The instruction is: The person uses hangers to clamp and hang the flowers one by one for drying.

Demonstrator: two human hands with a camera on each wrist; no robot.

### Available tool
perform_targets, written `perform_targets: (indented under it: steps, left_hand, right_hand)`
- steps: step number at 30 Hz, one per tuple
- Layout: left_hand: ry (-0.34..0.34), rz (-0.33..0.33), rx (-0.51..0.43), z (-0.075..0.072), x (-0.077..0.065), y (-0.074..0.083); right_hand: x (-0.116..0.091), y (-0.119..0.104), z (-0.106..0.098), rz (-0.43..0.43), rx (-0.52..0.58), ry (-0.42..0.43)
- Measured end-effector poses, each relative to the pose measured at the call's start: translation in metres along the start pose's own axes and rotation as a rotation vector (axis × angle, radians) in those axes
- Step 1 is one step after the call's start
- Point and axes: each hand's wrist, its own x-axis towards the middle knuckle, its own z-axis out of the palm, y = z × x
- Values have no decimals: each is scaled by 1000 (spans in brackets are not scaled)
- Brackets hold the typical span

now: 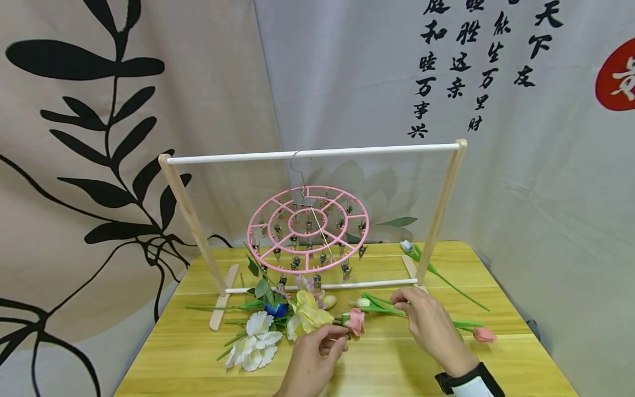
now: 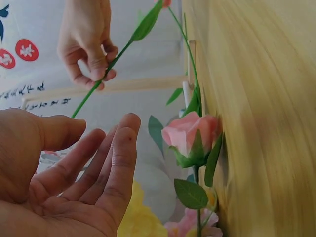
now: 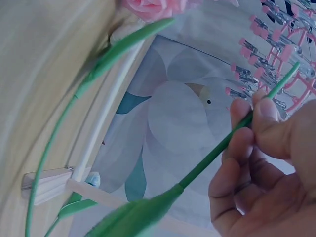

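Note:
My right hand [image 1: 429, 322] pinches the green stem of a pink tulip [image 1: 483, 334] between thumb and fingers. Its leaf and stem [image 3: 212, 158] show large in the right wrist view, the stem's thin end poking out past the fingertips. The left hand [image 1: 317, 353] holds nothing; its fingers are loosely bent beside a pink rose [image 1: 354, 321]. In the left wrist view that rose [image 2: 190, 136] lies on the table to the right of the left hand [image 2: 84, 173]. A white tulip [image 1: 361, 302] with green leaves lies between the rose and my right hand.
A pink round clip hanger [image 1: 307, 269] hangs from the white bar [image 1: 367, 150] of a wooden-sided rack. White [image 1: 253, 342], yellow [image 1: 310, 313] and blue [image 1: 276, 309] flowers lie at the left. A pale blue tulip [image 1: 407, 246] lies by the rack's right leg.

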Motion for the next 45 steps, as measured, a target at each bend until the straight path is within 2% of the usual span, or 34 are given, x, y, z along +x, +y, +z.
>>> perform_targets:
  steps: [7, 14, 19, 26, 32, 38, 45]
  left_hand:
    - [-8, 31, -23, 4, 2, -5]
    - [-24, 38, -62, 14, 8, -6]
    - [-15, 53, -81, 22, 15, -3]
    - [48, 110, -83, 38, 30, 5]
    - [119, 115, -25, 44, 38, 9]
    - [193, 115, -60, 45, 38, 6]
    - [274, 180, -103, 44, 35, 5]
  right_hand:
    - [16, -5, 2, -100, 13, 79]
    - [34, -24, 0, -211, 93, 117]
    - [44, -38, 1, -247, 174, 118]
    - [51, -62, 8, -296, 299, 37]
    - [51, -82, 13, -300, 382, -29]
    - [50, -91, 14, -283, 427, -54]
    - [55, -92, 12, -289, 448, -58]
